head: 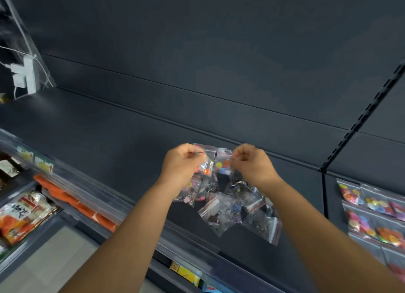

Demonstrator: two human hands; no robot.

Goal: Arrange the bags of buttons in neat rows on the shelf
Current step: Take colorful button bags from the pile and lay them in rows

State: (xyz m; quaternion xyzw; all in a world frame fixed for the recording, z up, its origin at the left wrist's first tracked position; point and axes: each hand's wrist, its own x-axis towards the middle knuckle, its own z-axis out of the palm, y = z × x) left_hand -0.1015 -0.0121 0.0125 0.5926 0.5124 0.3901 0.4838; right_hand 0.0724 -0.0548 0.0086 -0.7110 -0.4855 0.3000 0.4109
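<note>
Above the dark shelf (109, 128), both hands are curled nearly closed: the left hand (182, 163) pinches the red-striped top of a clear bag holding orange and white buttons (205, 168), and the right hand (252, 163) pinches the top of a second bag with yellow and blue buttons (223, 166). Just below them a loose pile of button bags (232, 207) lies jumbled on the shelf, while neat rows of bags (372, 214) sit well apart on the neighbouring shelf section to the right.
</note>
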